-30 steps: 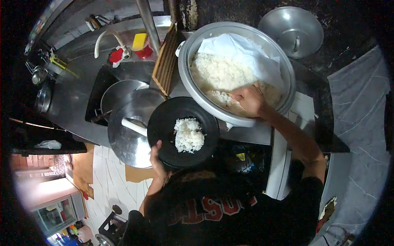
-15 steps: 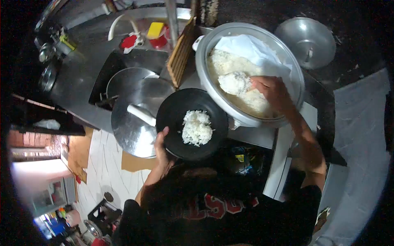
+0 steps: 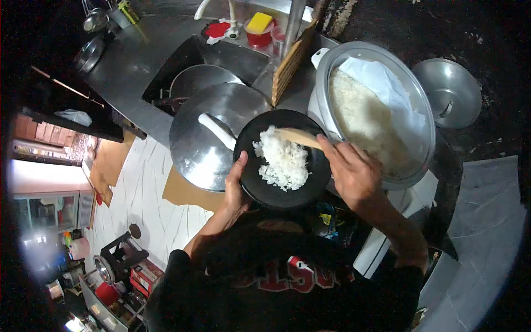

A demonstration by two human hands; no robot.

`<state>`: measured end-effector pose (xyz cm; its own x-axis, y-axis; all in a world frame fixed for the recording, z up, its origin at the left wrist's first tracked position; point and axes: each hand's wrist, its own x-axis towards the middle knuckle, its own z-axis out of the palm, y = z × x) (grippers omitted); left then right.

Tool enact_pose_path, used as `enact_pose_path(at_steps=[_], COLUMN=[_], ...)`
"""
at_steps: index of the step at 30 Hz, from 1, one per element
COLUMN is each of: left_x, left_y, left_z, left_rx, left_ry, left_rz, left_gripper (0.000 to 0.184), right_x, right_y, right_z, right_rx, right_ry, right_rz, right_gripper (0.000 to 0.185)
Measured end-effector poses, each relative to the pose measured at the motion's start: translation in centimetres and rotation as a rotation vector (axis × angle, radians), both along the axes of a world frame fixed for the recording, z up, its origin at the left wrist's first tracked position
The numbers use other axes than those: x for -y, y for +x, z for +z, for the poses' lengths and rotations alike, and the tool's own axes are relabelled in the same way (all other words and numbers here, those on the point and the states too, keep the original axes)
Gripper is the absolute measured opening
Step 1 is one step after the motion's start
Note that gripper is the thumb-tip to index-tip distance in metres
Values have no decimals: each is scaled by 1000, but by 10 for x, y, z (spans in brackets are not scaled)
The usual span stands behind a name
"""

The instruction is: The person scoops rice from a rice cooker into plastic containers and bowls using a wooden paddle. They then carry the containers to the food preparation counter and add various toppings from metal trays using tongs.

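My left hand (image 3: 237, 185) grips the near left rim of a round black plate (image 3: 251, 188), thumb on top. A mound of white rice (image 3: 282, 163) lies on the plate. In my right hand (image 3: 354, 169) is a wooden paddle (image 3: 298, 137), its blade tilted against the upper part of the mound. Right behind the plate stands a large metal pot (image 3: 423, 160) of cooked rice (image 3: 362, 110), with a white cloth (image 3: 381, 83) folded over its far side.
A large metal lid (image 3: 193, 149) with a white handle (image 3: 217, 130) lies left of the plate, partly over the sink (image 3: 166, 83). A wooden rack (image 3: 293, 63) stands beside the pot. Another metal lid (image 3: 456, 91) is at the far right. A yellow sponge (image 3: 259, 22) sits behind the sink.
My right hand has moved from the rice pot to the plate with the paddle. The mound on the plate is bigger. The camera view has shifted, with my left hand still on the plate.
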<state>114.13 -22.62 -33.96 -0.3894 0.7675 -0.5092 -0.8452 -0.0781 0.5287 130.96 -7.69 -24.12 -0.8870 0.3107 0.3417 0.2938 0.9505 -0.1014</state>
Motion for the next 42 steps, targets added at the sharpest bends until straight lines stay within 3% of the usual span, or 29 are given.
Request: enact_pose_path(at_steps=[3, 6, 9, 12, 15, 19, 22, 25, 27, 29, 32, 34, 37, 39, 42], left_x=[0, -1, 2, 7, 5, -3, -4, -3, -4, 1, 12, 19, 20, 18, 15], left_y=[-1, -2, -7, -9, -9, -12, -20, -23, -19, -19, -8, -2, -4, -7, -13], left_z=[1, 21, 5, 0, 9, 14, 11, 13, 19, 15, 17, 12, 3, 3, -2], left_rx=[-27, -92, -106, -182, -158, -134, -100, -57, -64, -94, -129, -146, -121, -145, -159], left_ry=[54, 107, 98, 67, 133, 67, 85, 97, 31, 85, 81, 52, -16, -51, -52], left_rz=[54, 62, 76, 86, 68, 137, 108, 85, 137, 47, 31, 11, -9, -24, -51], left_gripper=[65, 65, 64, 63, 61, 52, 56, 56, 54, 62, 57, 57, 63, 63, 61], right_x=[17, 21, 13, 2, 15, 5, -3, -4, -16, -30, -42, -53, -71, -98, -110], right_y=[-4, -9, -14, -27, -29, -21, -13, -4, 7, 27, 69, 101, 119, 142, 147], right_z=[-12, -26, -10, 11, -8, 6, 38, 36, 45, 68, 91, 75, 50, 11, 6], right_rx=[43, 25, 27, -9, 90, 70, 43, 55, 185, 21, 83, 150, 319, 274, 206], right_ry=[192, 159, 71, 149, 237, 193, 68, 39, 79, 154, 336, 452, 416, 509, 489], right_rz=[70, 92, 94, 51, 132, 108, 128, 167, -29, -92, -243, -332, -441, -557, -463], right_gripper=[46, 45, 46, 49, 48, 48, 50, 47, 40, 34, 35, 33, 31, 31, 31])
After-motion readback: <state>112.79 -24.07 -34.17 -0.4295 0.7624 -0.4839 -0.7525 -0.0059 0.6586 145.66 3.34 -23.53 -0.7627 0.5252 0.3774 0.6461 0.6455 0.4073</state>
